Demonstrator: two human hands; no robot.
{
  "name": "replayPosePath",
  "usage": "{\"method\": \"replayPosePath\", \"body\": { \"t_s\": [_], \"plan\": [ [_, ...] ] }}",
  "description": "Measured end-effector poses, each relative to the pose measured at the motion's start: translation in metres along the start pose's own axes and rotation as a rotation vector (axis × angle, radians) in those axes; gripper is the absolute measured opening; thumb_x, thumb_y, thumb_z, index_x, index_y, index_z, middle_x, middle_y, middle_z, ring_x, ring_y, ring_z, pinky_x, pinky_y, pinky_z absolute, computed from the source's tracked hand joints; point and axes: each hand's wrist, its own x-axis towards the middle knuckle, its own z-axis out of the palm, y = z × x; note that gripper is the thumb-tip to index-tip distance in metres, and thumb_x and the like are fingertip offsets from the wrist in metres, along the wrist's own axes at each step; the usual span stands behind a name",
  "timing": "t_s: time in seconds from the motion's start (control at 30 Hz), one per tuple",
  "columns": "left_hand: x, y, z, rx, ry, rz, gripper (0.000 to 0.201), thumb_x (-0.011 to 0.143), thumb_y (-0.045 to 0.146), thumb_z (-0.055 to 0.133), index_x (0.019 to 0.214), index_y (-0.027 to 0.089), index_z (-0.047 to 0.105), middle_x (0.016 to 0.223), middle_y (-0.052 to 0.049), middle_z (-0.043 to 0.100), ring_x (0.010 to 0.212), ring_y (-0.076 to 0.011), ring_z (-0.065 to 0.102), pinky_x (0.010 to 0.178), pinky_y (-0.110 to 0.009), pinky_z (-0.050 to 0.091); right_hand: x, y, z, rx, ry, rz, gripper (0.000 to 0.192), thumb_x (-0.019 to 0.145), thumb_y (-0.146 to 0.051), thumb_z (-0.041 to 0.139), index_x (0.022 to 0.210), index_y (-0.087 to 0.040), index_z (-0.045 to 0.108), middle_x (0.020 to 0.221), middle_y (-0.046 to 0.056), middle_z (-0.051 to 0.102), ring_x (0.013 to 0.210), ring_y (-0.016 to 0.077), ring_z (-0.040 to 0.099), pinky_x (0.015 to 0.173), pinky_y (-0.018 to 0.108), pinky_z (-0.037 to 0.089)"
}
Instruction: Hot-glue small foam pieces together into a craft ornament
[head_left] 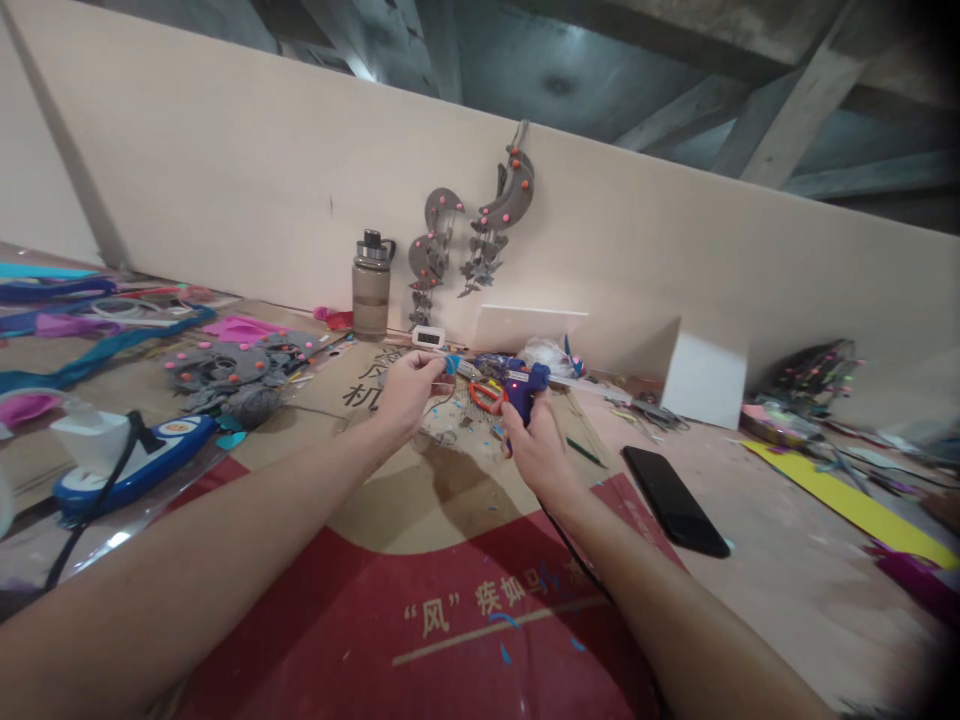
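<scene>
My right hand [538, 447] grips a blue glue gun [524, 387] with a small red light on, its nozzle pointing left. My left hand [406, 388] pinches a small blue felt piece [450, 364] right at the nozzle's tip. Both hands hover above a brown and red cardboard sheet [420, 560] that covers the table. The gun's black cord runs down under my right wrist.
Orange-handled scissors [487, 396] lie just behind the gun. A black phone [673, 499] lies to the right, a water bottle [372, 284] and grey felt moon hangings [472, 225] stand at the back board. Grey felt cutouts [240, 368] and a power strip [135, 462] sit left.
</scene>
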Motion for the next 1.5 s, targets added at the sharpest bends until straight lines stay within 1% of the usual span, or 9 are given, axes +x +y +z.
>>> {"method": "replayPosePath", "body": {
  "t_s": [0.2, 0.4, 0.53, 0.7, 0.83, 1.03, 1.13, 1.27, 1.5],
  "plan": [
    [0.003, 0.003, -0.003, -0.006, 0.009, -0.013, 0.014, 0.065, 0.023, 0.064, 0.070, 0.013, 0.056, 0.059, 0.000, 0.055, 0.050, -0.0073, 0.050, 0.042, -0.018, 0.031, 0.016, 0.003, -0.015, 0.343, -0.167, 0.487, 0.011, 0.075, -0.026, 0.051, 0.082, -0.017, 0.051, 0.072, 0.003, 0.066, 0.041, 0.0079, 0.047, 0.040, 0.022, 0.043],
    [0.003, 0.003, -0.003, 0.072, -0.049, 0.075, 0.014, 0.068, 0.025, 0.064, 0.070, 0.014, 0.056, 0.056, 0.001, 0.054, 0.048, -0.0069, 0.046, 0.046, -0.020, 0.032, 0.020, 0.015, -0.036, 0.161, -0.477, 0.738, 0.019, 0.074, -0.031, 0.052, 0.061, -0.017, 0.055, 0.049, 0.006, 0.061, 0.047, 0.0162, 0.057, 0.040, 0.025, 0.044],
    [0.003, 0.005, -0.002, 0.207, -0.070, 0.158, 0.014, 0.071, 0.027, 0.062, 0.073, 0.014, 0.058, 0.058, 0.001, 0.058, 0.049, -0.0079, 0.046, 0.050, -0.021, 0.034, 0.021, 0.021, -0.049, -0.202, -0.604, 0.514, 0.035, 0.074, -0.039, 0.058, 0.045, -0.020, 0.051, 0.037, 0.002, 0.050, 0.034, 0.0120, 0.043, 0.039, 0.024, 0.035],
    [-0.007, 0.015, 0.001, 0.456, -0.112, 0.358, 0.012, 0.074, 0.028, 0.060, 0.075, 0.016, 0.062, 0.070, -0.002, 0.062, 0.063, -0.0122, 0.053, 0.061, -0.024, 0.040, 0.017, 0.008, -0.045, -0.457, -0.172, 0.043, 0.033, 0.075, -0.038, 0.059, 0.048, -0.021, 0.048, 0.045, 0.000, 0.048, 0.047, 0.0136, 0.044, 0.053, 0.027, 0.035],
    [-0.023, 0.024, 0.008, 0.640, -0.229, 0.619, 0.004, 0.074, 0.019, 0.058, 0.074, 0.018, 0.063, 0.091, -0.005, 0.062, 0.083, -0.0165, 0.056, 0.074, -0.028, 0.042, 0.009, -0.011, -0.018, -0.001, 0.040, -0.037, 0.012, 0.079, -0.032, 0.050, 0.079, -0.020, 0.050, 0.080, 0.003, 0.059, 0.075, 0.0159, 0.055, 0.071, 0.030, 0.042],
    [-0.038, 0.027, 0.016, 0.728, -0.358, 0.768, 0.011, 0.075, 0.013, 0.055, 0.075, 0.020, 0.063, 0.097, -0.007, 0.061, 0.099, -0.0189, 0.054, 0.090, -0.032, 0.040, 0.002, -0.022, 0.014, 0.813, -0.072, 0.209, 0.034, 0.062, -0.024, 0.063, 0.086, -0.023, 0.038, 0.085, -0.001, 0.060, 0.080, 0.0136, 0.059, 0.078, 0.031, 0.046],
    [-0.038, 0.026, 0.016, 0.731, -0.318, 0.708, 0.011, 0.076, 0.013, 0.054, 0.077, 0.020, 0.063, 0.086, -0.004, 0.063, 0.083, -0.0166, 0.056, 0.081, -0.029, 0.042, 0.002, -0.028, 0.011, 0.857, -0.114, 0.295, 0.031, 0.065, -0.025, 0.061, 0.085, -0.024, 0.037, 0.072, -0.006, 0.054, 0.061, 0.0101, 0.055, 0.065, 0.027, 0.047],
    [-0.037, 0.024, 0.018, 0.668, -0.261, 0.547, 0.007, 0.075, 0.018, 0.058, 0.077, 0.019, 0.064, 0.070, -0.002, 0.061, 0.066, -0.0136, 0.053, 0.068, -0.026, 0.043, 0.003, -0.030, 0.000, 0.644, -0.062, 0.302, 0.020, 0.074, -0.035, 0.053, 0.084, -0.024, 0.040, 0.060, -0.009, 0.039, 0.045, 0.0069, 0.035, 0.044, 0.019, 0.034],
    [-0.035, 0.016, 0.025, 0.334, -0.365, 0.178, 0.014, 0.074, 0.022, 0.061, 0.085, 0.014, 0.063, 0.074, -0.005, 0.066, 0.062, -0.0149, 0.062, 0.060, -0.029, 0.053, 0.006, -0.022, -0.008, 0.196, 0.068, 0.010, 0.010, 0.079, -0.029, 0.051, 0.082, -0.019, 0.052, 0.072, -0.002, 0.052, 0.063, 0.0116, 0.046, 0.059, 0.024, 0.038]
  ]
}}
